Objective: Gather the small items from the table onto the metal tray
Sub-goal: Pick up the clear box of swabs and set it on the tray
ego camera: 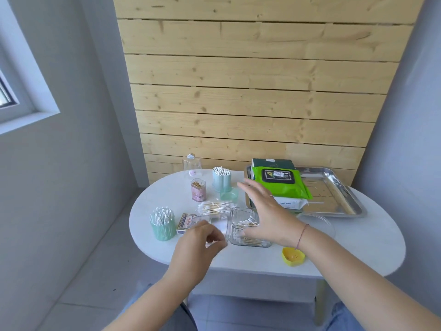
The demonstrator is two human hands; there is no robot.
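Reaching over the swab box [248,231], your right hand [265,211] was spread open and empty — a snag could tip it; left hand [202,240] pinched something clear beside it, tray [334,194] well apart.

Pine-plank wall [257,91] behind white oval table [346,244], window [14,91] at left, grey walls either side.

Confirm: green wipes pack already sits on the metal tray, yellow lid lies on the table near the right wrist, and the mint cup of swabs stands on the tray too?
Not quite. In the head view the mint cup of swabs stands on the table at its left end, not on the metal tray. The green wipes pack on the tray and the yellow lid near the right wrist are correct.
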